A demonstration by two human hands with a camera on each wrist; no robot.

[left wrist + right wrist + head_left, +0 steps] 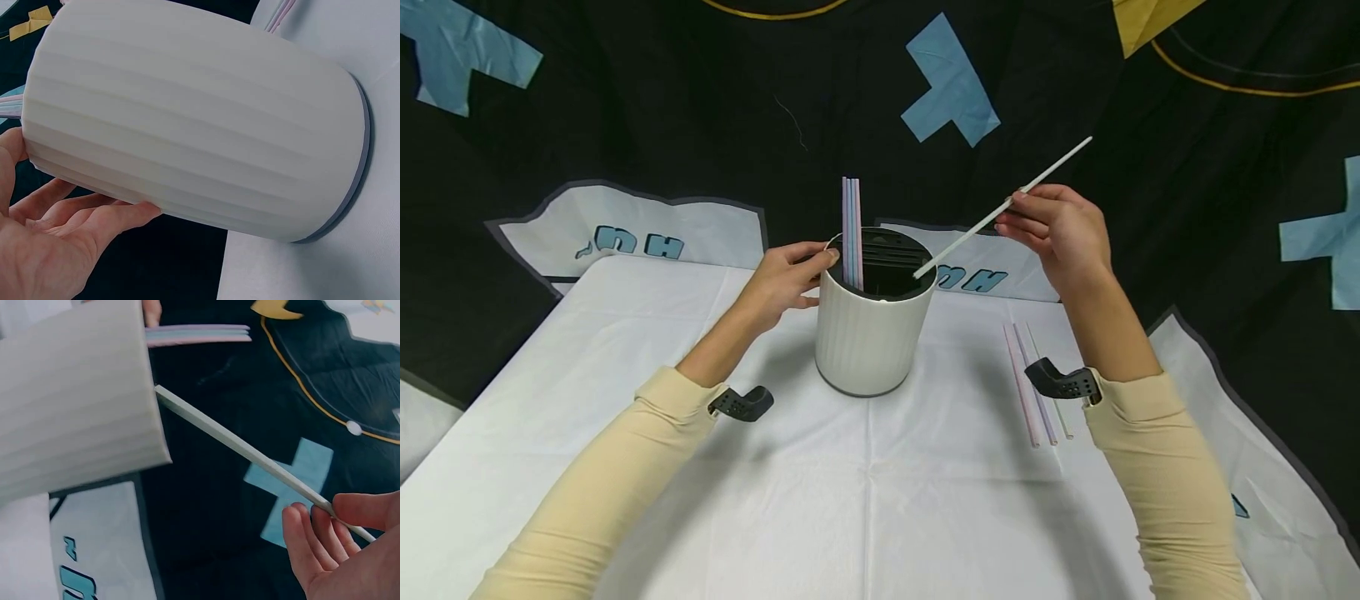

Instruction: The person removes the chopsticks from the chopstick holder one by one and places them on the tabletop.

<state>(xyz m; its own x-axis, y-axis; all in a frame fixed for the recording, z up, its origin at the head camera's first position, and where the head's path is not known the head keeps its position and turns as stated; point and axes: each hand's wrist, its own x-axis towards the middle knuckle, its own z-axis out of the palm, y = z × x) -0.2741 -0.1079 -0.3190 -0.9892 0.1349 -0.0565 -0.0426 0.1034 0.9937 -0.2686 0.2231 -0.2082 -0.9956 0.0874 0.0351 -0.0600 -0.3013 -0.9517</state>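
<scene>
A white ribbed cylindrical holder point(874, 342) with a black slotted insert point(895, 250) stands upright on the table. My left hand point(786, 279) grips its left side near the rim, thumb at the top edge; the left wrist view shows fingers against the ribbed wall point(200, 119). Several pink and blue straws point(852, 233) stand together in the insert's left part. In my right hand point(1063, 233), thumb and fingers pinch a pale greenish-white straw point(970, 232). It slants down leftward, its lower end at the holder's right rim; in the right wrist view this straw point(237, 447) partly passes the palm.
Right of the holder, a pink straw point(1021, 383), a purple straw point(1034, 383) and a pale green straw point(1049, 383) lie on the white-covered table point(865, 517). A dark cloth point(820, 108) with blue and yellow shapes hangs behind.
</scene>
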